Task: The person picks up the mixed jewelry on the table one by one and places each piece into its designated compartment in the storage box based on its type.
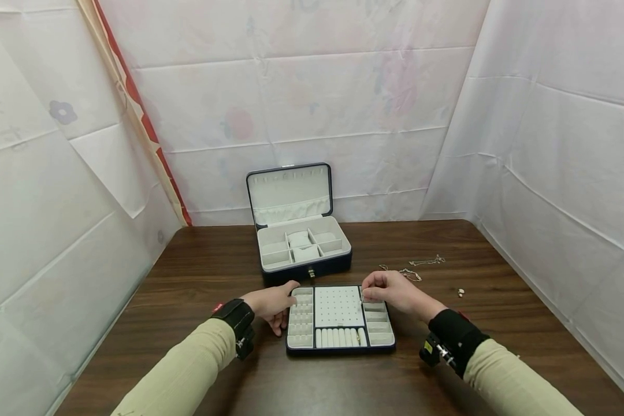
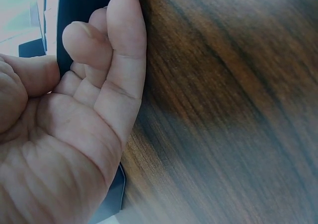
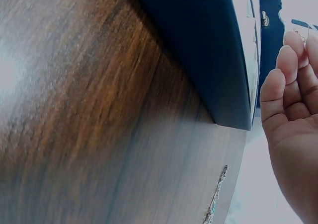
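A flat jewelry tray [image 1: 340,306] with pale compartments, a dotted middle panel and a row of ring rolls lies on the table. My left hand [image 1: 270,305] holds its left side, the thumb over the rim and fingers against the dark outer wall; the left wrist view shows this hand [image 2: 84,95] close up. Over the tray's upper right, my right hand [image 1: 395,290] pinches a small, thin, shiny piece of jewelry [image 3: 301,36], whose exact kind is too small to tell. In the right wrist view, the fingertips of that hand [image 3: 298,100] come together above the tray.
Behind the tray stands an open dark-blue jewelry box [image 1: 305,268] with pale compartments and small cushions. To the right, silver chains [image 1: 427,260] and a few small pale pieces [image 1: 460,292] lie on the wooden table [image 1: 208,260]. White curtains [image 1: 301,104] hang around the table.
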Demonstrator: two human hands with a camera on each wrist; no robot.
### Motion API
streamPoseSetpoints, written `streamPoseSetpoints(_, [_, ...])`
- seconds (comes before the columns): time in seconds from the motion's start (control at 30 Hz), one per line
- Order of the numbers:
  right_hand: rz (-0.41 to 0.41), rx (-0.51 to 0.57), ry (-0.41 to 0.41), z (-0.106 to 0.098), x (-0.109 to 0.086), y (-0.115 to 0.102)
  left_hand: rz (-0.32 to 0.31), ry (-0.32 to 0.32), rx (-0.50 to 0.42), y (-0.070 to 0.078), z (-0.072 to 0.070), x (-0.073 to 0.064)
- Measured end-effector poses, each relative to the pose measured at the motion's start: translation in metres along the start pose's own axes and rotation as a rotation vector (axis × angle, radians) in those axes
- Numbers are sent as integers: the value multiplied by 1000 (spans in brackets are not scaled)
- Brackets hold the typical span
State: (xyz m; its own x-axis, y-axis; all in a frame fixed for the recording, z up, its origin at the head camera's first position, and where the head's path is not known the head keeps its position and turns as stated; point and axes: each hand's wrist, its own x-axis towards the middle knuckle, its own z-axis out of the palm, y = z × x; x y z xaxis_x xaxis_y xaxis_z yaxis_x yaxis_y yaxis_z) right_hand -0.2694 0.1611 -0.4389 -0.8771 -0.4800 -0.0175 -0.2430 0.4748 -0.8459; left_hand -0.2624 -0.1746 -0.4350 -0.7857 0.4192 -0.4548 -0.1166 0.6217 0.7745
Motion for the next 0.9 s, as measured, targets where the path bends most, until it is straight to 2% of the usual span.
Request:
streamPoseSetpoints(0.6, [17,-15,-33,8,1,4,-2,6,3,-1,1,2])
streamPoseSetpoints(0.9, [-26,-59,-83,12,1,0,3,10,9,-2,1,2])
